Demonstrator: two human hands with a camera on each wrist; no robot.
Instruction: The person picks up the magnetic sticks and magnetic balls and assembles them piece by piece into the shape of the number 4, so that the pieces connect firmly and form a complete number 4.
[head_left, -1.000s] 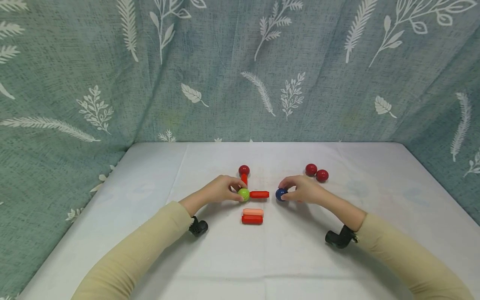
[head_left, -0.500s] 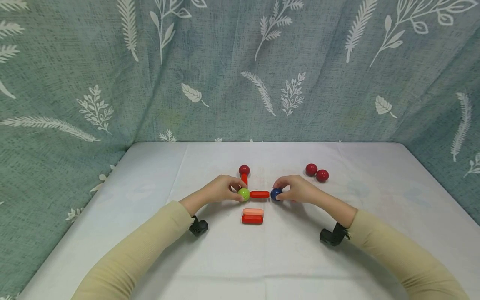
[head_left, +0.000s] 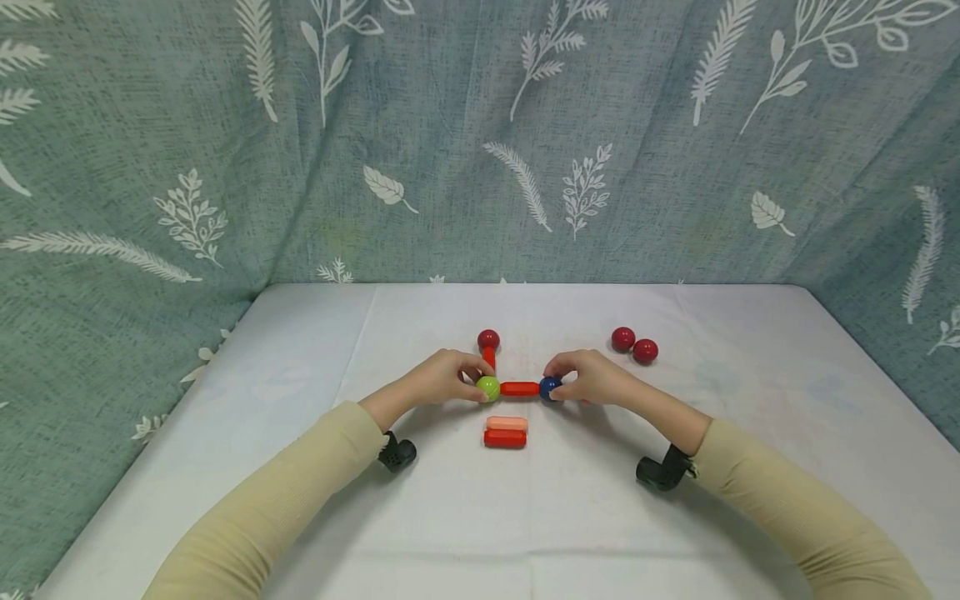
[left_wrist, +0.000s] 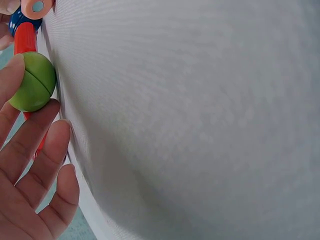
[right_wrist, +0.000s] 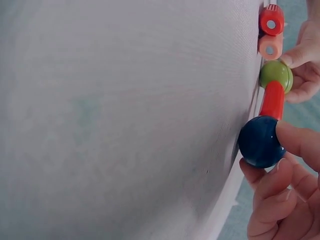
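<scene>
My left hand (head_left: 448,377) pinches a green ball (head_left: 488,388) between thumb and fingers. A red toy rod (head_left: 519,389) runs from that ball to a blue ball (head_left: 550,388), meeting both. The blue ball sits in the pinch of my right hand (head_left: 595,377). Behind the green ball, another red rod (head_left: 489,357) reaches back to a red ball (head_left: 488,340). A bit of red (head_left: 587,402) peeks out under my right hand, the rest hidden. In the right wrist view the blue ball (right_wrist: 261,142) is large and glossy, thumb and fingertips around it.
Closer to me on the white cloth (head_left: 450,508), a peach rod (head_left: 507,424) and a red rod (head_left: 505,438) lie side by side, with round metal discs on their ends. Two red balls (head_left: 623,338) rest behind my right hand. A patterned curtain (head_left: 480,150) hangs at the back.
My right hand has moved left with the blue ball, closing the gap to the red rod's free end. The left hand and green ball have stayed put.
</scene>
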